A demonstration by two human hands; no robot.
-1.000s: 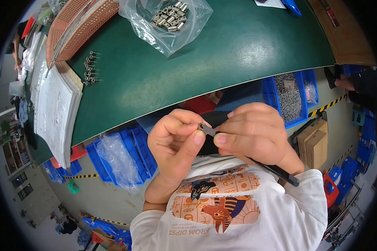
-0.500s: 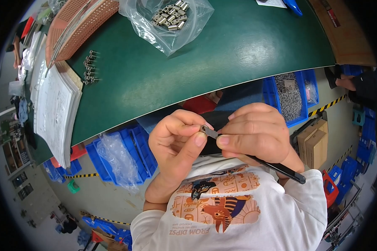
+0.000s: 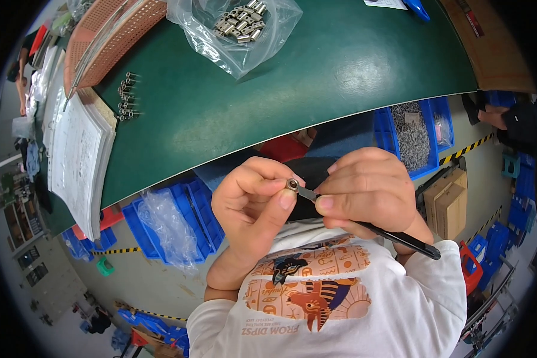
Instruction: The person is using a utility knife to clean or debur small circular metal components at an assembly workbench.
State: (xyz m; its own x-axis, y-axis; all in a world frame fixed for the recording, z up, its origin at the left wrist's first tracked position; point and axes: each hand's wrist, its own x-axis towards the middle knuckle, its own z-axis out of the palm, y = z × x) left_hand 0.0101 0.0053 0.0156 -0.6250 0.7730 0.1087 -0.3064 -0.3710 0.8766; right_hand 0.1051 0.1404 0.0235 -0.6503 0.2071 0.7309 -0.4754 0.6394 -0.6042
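Pinched metal sleeve (image 3: pixel 292 184), hands (image 3: pixel 253 200) unmoved

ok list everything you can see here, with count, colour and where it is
small metal part: one, silver, pinched in the left hand's fingertips
slim tool: one, black handle with a grey tip, in the right hand, tip at the part
table: one, green top, upper middle
clear bag: one, holds silver metal pieces, top centre on the table
perforated tray: one, orange, top left
small pins: a cluster, silver, left of the table top
paper stack: one, white, left edge of the table
storage bins: several, blue, under the table
left hand: one, bare, centre
right hand: one, bare, right of centre
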